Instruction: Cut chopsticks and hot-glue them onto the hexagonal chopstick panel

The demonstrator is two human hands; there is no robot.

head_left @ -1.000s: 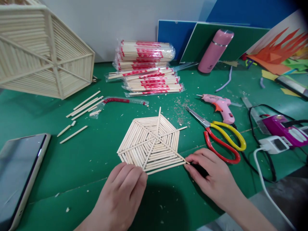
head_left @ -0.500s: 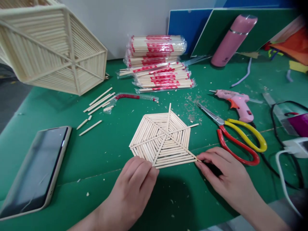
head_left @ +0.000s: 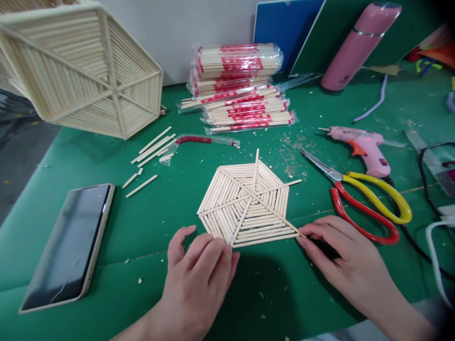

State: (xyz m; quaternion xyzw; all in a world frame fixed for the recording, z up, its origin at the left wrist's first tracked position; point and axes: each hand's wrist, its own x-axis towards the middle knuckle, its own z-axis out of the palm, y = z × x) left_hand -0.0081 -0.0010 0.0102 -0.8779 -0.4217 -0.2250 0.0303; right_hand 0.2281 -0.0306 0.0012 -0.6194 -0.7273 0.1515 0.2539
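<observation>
A flat hexagonal panel of thin wooden sticks (head_left: 245, 203) lies on the green table, with crossing sticks laid over it like spokes. Two spoke ends jut past its far and right edges. My left hand (head_left: 202, 270) pinches the near-left corner; its little finger is lifted, and the fingertips are partly hidden. At the near-right corner, the thumb and index finger of my right hand (head_left: 337, 251) close on the end of a spoke stick. Scissors (head_left: 341, 177) with one red and one yellow handle lie just beyond the right hand, blades half-hidden by nothing and pointing away.
Behind stand wrapped stick bundles (head_left: 245, 90) and a pink bottle (head_left: 359, 47). A pink glue gun (head_left: 366, 147) lies right, near cables. To the left are a phone (head_left: 67, 246), loose stick pieces (head_left: 156, 147) and a larger stick-built structure (head_left: 88, 71).
The view has shifted slightly, so things appear farther right on the left side and centre. My left little finger side has lifted and spread; the right hand keeps its pinch.
</observation>
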